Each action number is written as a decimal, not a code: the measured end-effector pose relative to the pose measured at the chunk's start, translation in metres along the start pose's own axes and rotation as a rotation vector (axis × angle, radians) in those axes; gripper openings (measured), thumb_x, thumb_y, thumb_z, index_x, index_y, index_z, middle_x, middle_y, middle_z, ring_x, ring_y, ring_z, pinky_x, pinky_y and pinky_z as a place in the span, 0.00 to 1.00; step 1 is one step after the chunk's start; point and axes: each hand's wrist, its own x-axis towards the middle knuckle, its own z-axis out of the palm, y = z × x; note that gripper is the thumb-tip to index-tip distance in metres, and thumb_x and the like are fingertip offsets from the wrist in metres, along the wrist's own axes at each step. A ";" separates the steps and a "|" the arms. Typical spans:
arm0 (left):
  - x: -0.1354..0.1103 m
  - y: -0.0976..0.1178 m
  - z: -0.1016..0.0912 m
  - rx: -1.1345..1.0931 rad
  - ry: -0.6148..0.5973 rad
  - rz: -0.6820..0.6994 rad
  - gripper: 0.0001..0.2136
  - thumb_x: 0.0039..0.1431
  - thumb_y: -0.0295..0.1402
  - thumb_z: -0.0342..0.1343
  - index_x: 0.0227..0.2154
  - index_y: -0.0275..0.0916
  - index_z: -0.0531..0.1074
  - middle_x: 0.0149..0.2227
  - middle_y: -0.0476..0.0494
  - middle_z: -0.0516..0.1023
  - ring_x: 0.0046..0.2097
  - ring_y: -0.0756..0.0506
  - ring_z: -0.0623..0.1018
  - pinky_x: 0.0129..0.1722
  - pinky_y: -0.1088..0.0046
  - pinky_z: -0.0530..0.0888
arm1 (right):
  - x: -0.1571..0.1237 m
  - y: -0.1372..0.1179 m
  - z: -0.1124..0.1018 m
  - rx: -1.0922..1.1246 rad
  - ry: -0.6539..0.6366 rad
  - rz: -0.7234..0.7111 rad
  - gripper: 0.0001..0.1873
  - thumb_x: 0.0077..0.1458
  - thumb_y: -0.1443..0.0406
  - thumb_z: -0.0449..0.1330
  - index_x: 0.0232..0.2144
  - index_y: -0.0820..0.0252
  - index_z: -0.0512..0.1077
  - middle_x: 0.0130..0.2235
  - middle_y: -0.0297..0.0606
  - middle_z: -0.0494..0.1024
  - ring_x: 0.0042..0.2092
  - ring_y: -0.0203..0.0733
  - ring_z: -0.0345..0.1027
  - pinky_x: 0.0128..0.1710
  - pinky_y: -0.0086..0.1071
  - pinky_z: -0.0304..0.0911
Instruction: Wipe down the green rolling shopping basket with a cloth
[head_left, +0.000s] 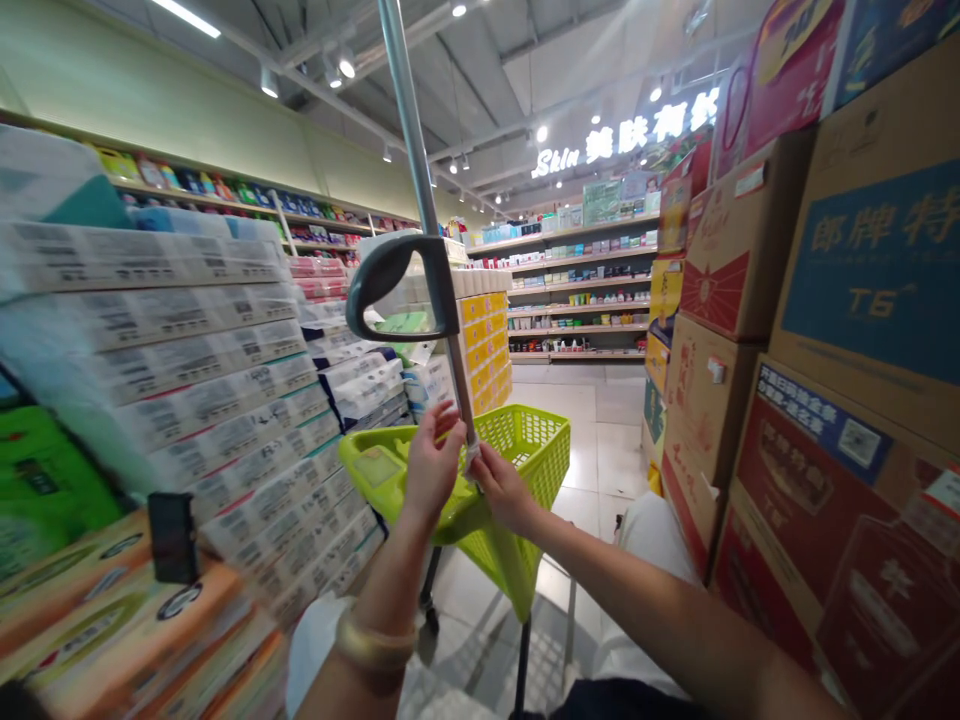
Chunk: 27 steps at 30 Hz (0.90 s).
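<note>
A metal pole (412,130) with a grey loop-shaped handle (442,290) stands slightly tilted in front of me. My left hand (433,462) is at the pole's lower part, its fingers curled in close against the metal. Just below, the fingers of my right hand (504,490) pinch a crumpled white wad (472,460), which looks like tissue or thin cloth, against the pole. The pole's lower end is hidden behind my hands. Beyond them is a lime-green shopping basket cart (551,450) with latticed sides, standing on dark legs.
Stacked white paper packs (210,330) rise on the left, with orange packs (127,640) and a small black box (172,537) nearer me. Cardboard cartons (847,260) line the right. Yellow boxes (484,345) and product shelves (577,290) stand ahead beyond the tiled floor (611,450).
</note>
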 end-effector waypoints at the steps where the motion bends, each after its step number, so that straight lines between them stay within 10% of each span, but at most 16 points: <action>1: -0.005 -0.009 0.002 0.038 -0.050 -0.051 0.18 0.50 0.39 0.58 0.44 0.37 0.70 0.41 0.41 0.78 0.45 0.43 0.78 0.44 0.66 0.75 | -0.008 0.004 -0.001 -0.088 0.000 -0.021 0.19 0.64 0.50 0.47 0.42 0.55 0.69 0.34 0.35 0.71 0.38 0.40 0.66 0.40 0.34 0.62; 8: -0.018 -0.026 0.002 0.092 -0.269 -0.186 0.16 0.48 0.41 0.58 0.38 0.38 0.69 0.29 0.49 0.76 0.32 0.48 0.77 0.33 0.72 0.73 | -0.046 0.036 -0.017 -0.498 0.005 -0.144 0.18 0.66 0.59 0.44 0.51 0.56 0.68 0.49 0.43 0.72 0.51 0.44 0.64 0.54 0.40 0.58; 16: -0.019 -0.019 -0.002 0.061 -0.278 -0.214 0.13 0.46 0.38 0.58 0.34 0.39 0.66 0.27 0.51 0.74 0.31 0.49 0.76 0.31 0.74 0.71 | -0.045 0.050 -0.014 -0.657 0.256 0.035 0.17 0.66 0.61 0.45 0.43 0.58 0.73 0.47 0.44 0.72 0.52 0.47 0.61 0.54 0.44 0.57; 27: -0.025 -0.017 -0.014 0.122 -0.302 -0.181 0.14 0.46 0.39 0.56 0.36 0.39 0.65 0.29 0.51 0.72 0.31 0.49 0.75 0.32 0.72 0.72 | -0.043 0.037 -0.011 -0.563 0.111 -0.020 0.20 0.66 0.61 0.44 0.40 0.61 0.74 0.44 0.44 0.70 0.47 0.45 0.63 0.51 0.40 0.60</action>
